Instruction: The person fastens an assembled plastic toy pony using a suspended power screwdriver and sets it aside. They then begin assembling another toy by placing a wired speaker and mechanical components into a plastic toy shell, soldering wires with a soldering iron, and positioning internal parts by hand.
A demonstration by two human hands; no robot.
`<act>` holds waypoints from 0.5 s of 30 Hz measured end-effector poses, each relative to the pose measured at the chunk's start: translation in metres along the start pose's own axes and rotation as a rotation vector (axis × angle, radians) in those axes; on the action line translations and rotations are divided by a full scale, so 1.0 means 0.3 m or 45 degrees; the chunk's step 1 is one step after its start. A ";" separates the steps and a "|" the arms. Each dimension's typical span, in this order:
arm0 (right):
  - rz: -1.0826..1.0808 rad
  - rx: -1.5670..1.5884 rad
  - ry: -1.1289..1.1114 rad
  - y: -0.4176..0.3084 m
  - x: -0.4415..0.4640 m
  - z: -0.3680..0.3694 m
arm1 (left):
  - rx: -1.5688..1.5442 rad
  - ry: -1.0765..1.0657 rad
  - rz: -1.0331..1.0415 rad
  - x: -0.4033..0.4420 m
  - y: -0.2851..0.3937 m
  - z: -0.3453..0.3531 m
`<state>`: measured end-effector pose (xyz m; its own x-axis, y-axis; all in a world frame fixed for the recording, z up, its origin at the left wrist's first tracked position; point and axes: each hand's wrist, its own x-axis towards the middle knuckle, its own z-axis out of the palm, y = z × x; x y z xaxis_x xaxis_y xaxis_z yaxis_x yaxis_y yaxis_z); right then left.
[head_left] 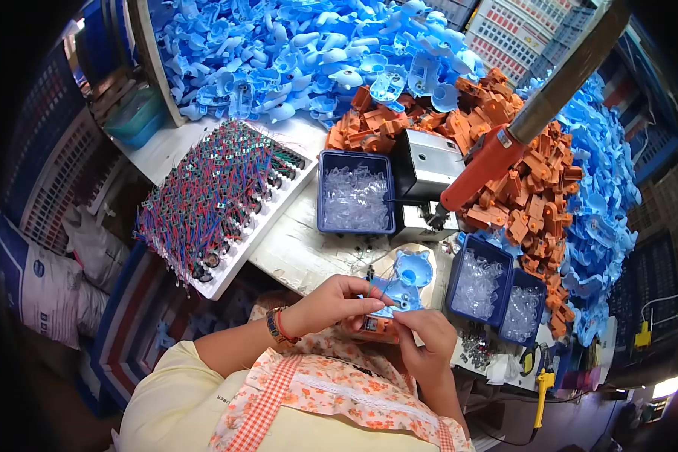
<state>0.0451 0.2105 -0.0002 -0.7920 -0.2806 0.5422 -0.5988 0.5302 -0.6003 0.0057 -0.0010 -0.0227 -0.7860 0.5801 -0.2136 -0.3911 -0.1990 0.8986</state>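
Observation:
My left hand (344, 303) is closed in a pinch, with thin dark wires (371, 274) showing at its fingertips. Close beside it, my right hand (427, 336) also pinches, its thumb and index finger at the edge of a light blue plastic shell (407, 295); exactly what these fingers grip is too small to make out. The shell has a round, eared cup (413, 267) at its far end, over a pale round surface. Just below the fingertips is an orange plastic housing (378, 325), partly covered by my hands.
Wired circuit parts fill a white foam tray (258, 239) at left. Dark blue bins (356, 228) hold clear plastic pieces. Behind are heaps of blue shells (294, 56) and orange housings (531, 203). A red-handled tool (484, 167) hangs over metal boxes (429, 167) at right.

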 end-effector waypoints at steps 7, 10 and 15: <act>0.006 -0.239 -0.111 0.054 0.023 -0.016 | 0.128 0.038 0.362 0.022 -0.037 -0.037; 0.019 -0.280 -0.157 0.070 0.032 -0.037 | 0.412 -0.019 0.515 0.031 -0.028 -0.054; 0.044 -0.449 -0.309 0.047 0.073 -0.064 | 0.594 -0.137 0.483 0.025 0.016 -0.056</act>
<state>0.0216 0.2273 0.0144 -0.8411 -0.4158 0.3461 -0.5276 0.7717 -0.3552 -0.0101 -0.0108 -0.0264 -0.7669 0.6182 0.1723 0.1769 -0.0545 0.9827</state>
